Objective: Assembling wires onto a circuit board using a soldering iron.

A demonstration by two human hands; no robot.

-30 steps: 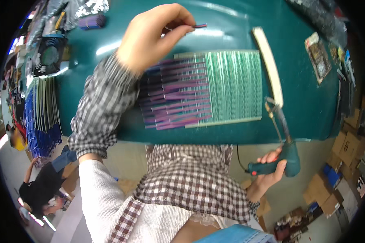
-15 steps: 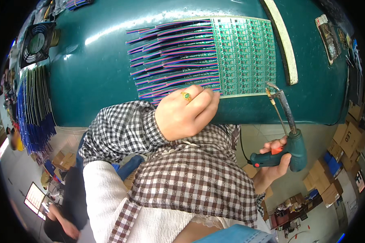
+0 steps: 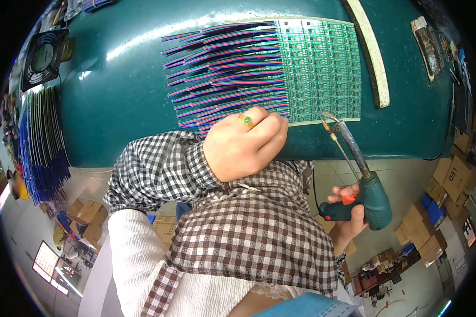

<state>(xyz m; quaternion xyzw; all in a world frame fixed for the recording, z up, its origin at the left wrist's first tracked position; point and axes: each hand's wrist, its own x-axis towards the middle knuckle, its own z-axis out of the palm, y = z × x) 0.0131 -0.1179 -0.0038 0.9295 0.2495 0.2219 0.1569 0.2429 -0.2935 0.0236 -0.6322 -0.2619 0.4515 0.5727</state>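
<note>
The left hand (image 3: 244, 143), ringed and loosely curled, is rested knuckles-up on the near ends of striped purple-and-green ribbon wires (image 3: 225, 74), fanned leftward from a green printed circuit panel (image 3: 320, 68) laid flat on the teal table (image 3: 116, 105). A teal pistol-grip soldering gun (image 3: 362, 182) is clasped in the right hand (image 3: 348, 214), its tip touching the panel's near edge.

Two hands are in view: the left hand (image 3: 244, 143) and the right hand (image 3: 348, 211). One gold ring (image 3: 246, 121) with a green stone sits on the left hand. There is one soldering gun (image 3: 362, 182), one green circuit board panel (image 3: 318, 68), and one pale strip (image 3: 369, 50) beside it. One small fan (image 3: 43, 57) stands at the far left of the tabletop (image 3: 116, 95). The striped ribbon wires (image 3: 225, 68) lie in a row of many, too closely packed to count exactly. The cardboard boxes (image 3: 447, 179) on the floor number several.
</note>
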